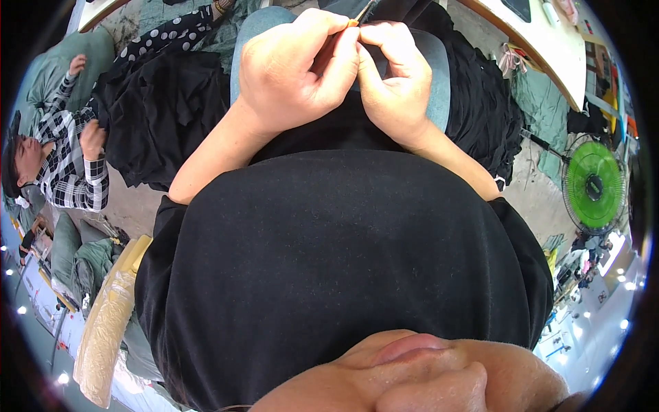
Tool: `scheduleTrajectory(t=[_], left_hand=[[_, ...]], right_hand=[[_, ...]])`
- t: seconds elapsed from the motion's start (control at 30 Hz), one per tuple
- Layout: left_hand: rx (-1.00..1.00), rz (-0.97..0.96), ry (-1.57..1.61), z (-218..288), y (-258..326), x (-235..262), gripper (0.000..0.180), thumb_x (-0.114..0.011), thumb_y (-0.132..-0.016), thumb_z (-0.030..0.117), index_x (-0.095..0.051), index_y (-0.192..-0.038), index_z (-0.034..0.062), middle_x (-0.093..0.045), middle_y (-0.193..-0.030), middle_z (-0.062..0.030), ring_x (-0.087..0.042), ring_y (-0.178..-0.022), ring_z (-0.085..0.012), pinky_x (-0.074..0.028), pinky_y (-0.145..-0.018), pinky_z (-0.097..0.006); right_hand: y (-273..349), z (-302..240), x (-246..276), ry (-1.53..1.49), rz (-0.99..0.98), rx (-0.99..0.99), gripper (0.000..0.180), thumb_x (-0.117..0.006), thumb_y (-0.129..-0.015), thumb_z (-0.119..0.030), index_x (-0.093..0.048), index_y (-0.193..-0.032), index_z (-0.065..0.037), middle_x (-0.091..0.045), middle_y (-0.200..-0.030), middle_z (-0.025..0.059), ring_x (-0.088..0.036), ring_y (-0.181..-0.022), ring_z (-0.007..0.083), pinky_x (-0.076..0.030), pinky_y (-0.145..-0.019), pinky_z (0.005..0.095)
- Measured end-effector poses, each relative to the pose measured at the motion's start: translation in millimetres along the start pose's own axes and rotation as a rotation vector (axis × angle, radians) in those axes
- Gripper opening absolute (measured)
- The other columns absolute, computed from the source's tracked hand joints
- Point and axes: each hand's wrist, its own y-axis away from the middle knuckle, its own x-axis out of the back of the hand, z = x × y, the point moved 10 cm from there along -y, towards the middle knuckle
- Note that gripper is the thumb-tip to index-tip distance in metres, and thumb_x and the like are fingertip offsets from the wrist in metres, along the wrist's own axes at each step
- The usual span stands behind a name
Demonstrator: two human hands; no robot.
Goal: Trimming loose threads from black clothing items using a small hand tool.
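My left hand (292, 72) is closed in a pinch at the top middle, above my lap. Between its thumb and forefinger sits a small orange-handled pointed tool (354, 23), its thin tip angling up and away to the right. My right hand (397, 79) is closed too, its fingertips pressed together right beside the tool. What the right fingers pinch is too small and hidden to name. Dark cloth (405, 9) lies just beyond the right fingers, over my knees in light blue jeans (437, 75).
Heaps of black fabric lie at my left (165, 103) and right (480, 96). A white-topped table (542, 48) stands far right, with a green fan (594, 185) nearer. At left sits another person in a checked shirt (72, 172). A plastic-wrapped yellowish chair back (110, 323) is behind left.
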Motion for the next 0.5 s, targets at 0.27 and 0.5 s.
scheduleTrajectory(t=[0.27,0.5], left_hand=[[0.068,-0.084,0.011,6.9,-12.5,-5.4,0.012,-0.073,-0.091,-0.003,-0.071,-0.102,-0.0033,-0.07,-0.075,-0.003,-0.064,-0.063,-0.0015,-0.048,-0.054,-0.016],[0.084,-0.066,0.039,5.7,-17.4,-6.2,0.009,-0.073,-0.091,-0.003,-0.071,-0.1,-0.0031,-0.071,-0.074,-0.0029,-0.063,-0.062,-0.0007,-0.046,-0.053,-0.015]], right_hand=[[-0.2,-2.9,-2.0,0.015,-0.011,0.035,0.012,-0.077,-0.087,-0.006,-0.074,-0.098,-0.002,-0.073,-0.089,0.008,-0.064,-0.086,0.0243,-0.049,-0.08,0.0351],[0.1,-3.7,-0.8,0.015,-0.027,0.027,0.015,-0.078,-0.086,-0.007,-0.074,-0.1,-0.003,-0.073,-0.092,0.0076,-0.065,-0.089,0.0247,-0.049,-0.083,0.0362]])
